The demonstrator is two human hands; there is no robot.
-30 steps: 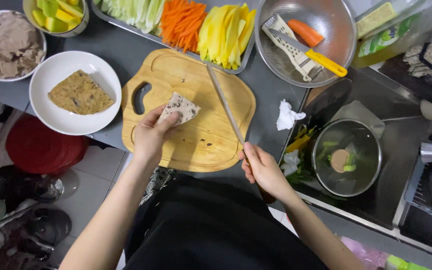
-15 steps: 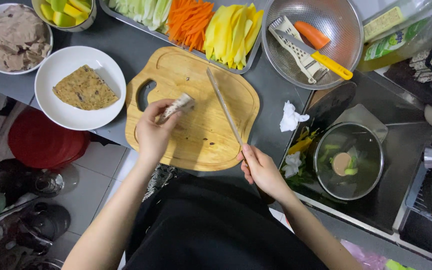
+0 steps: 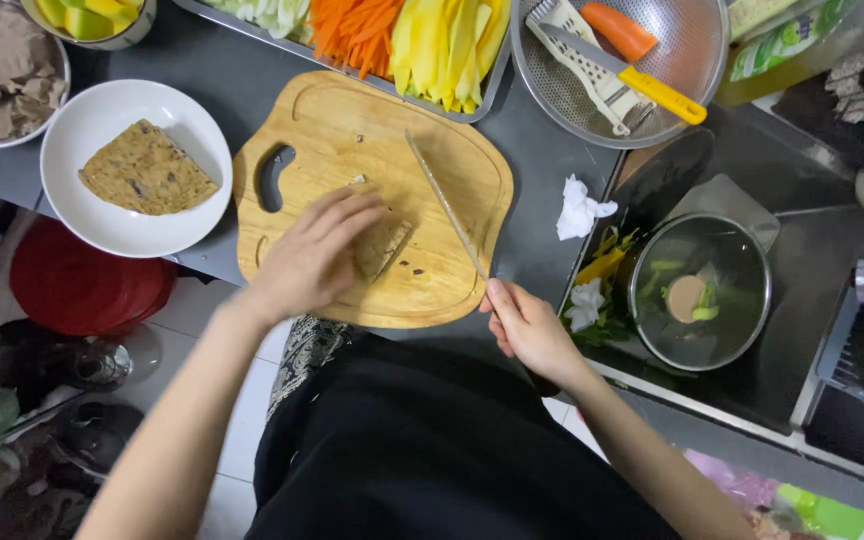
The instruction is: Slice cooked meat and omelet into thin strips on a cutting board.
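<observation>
The left hand (image 3: 314, 262) covers most of the flat brown food slice (image 3: 384, 245); the long knife's handle is hidden inside the right hand (image 3: 529, 328).

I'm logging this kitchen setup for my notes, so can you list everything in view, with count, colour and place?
Cutting board: one, light wood, centre of the dark counter.
Food slab: one, brown, on the board under the left hand.
Knife: one, steel blade, lying over the board's right side.
White plate: one, left of the board, holding a tan patty.
Tray of strips: one, orange, yellow and pale green, top.
Colander: one, metal, top right, holding a carrot and a yellow-handled tool.
Pot: one, metal, right, in the sink.
Left hand: pressing the slab.
Right hand: gripping the knife handle.
</observation>
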